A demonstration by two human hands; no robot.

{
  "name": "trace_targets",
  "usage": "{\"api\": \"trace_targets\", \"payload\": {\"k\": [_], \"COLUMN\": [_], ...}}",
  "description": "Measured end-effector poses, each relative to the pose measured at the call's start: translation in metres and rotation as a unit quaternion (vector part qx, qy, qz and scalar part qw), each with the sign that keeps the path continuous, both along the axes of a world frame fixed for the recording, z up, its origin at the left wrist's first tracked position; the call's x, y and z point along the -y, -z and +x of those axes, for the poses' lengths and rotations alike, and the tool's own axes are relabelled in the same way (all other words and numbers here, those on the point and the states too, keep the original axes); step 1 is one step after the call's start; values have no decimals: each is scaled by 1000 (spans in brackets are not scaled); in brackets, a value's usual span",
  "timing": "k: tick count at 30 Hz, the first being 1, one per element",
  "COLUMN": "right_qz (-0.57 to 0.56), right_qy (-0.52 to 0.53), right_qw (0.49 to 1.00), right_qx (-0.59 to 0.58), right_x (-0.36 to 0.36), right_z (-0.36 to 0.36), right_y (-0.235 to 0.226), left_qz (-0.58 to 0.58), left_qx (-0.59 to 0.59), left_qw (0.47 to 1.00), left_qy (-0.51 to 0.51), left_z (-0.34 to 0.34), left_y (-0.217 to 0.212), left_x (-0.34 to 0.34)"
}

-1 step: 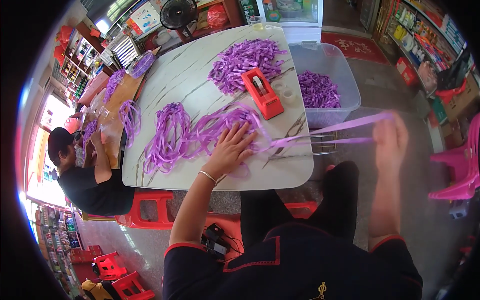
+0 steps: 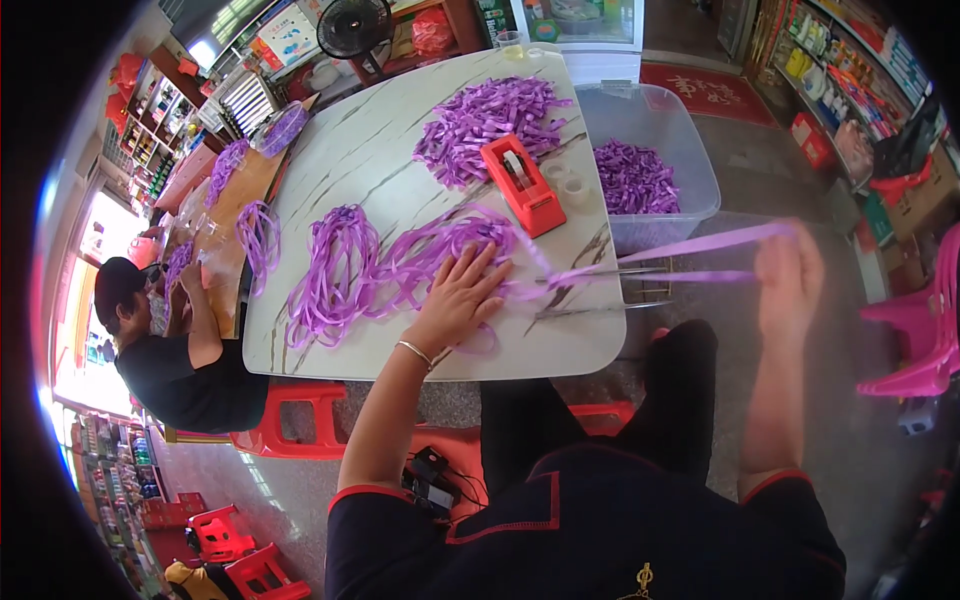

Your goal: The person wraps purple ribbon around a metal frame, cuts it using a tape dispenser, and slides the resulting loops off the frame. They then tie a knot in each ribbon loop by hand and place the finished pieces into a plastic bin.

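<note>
Right hand [image 2: 790,275] holds purple ribbon [image 2: 725,239] taut

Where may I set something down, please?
The white marbled table is bare left of the heaped purple ribbon pieces and at its near right corner, before the stretched purple ribbon. Crowding surrounds the left hand: looped purple ribbons, red tape dispenser.

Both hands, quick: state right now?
Left hand: open, resting on the ribbon bundle.
Right hand: blurred, but closed on the stretched purple ribbon.
</note>
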State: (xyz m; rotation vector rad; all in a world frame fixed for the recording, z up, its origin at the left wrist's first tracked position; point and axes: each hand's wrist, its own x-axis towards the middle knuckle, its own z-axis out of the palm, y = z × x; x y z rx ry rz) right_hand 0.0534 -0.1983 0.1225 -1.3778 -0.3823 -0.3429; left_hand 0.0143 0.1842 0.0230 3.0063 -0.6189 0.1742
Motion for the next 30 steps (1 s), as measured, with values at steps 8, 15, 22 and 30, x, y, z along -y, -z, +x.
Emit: {"api": "trace_targets", "payload": {"k": [8,15,22,30], "right_qz": [-117,-528,-478,-379], "right_qy": [251,-10,-214,-306], "right_qw": [961,844,851,864], "right_qx": [-22,-92,-28,-128], "right_x": [56,58,-10,-8], "right_z": [-8,-23,-42,-45], "right_y": [-21,-4,3,-11], "left_qz": [-20,43,-511,-581], "left_qx": [12,4,-110,-466], "left_qw": [998,983,845,663], "left_qy": [-51,-178,110,74], "left_z": [16,11,-26,-33], "left_y": [5,-65,-65,-60], "left_x": [-13,-10,144,169]}}
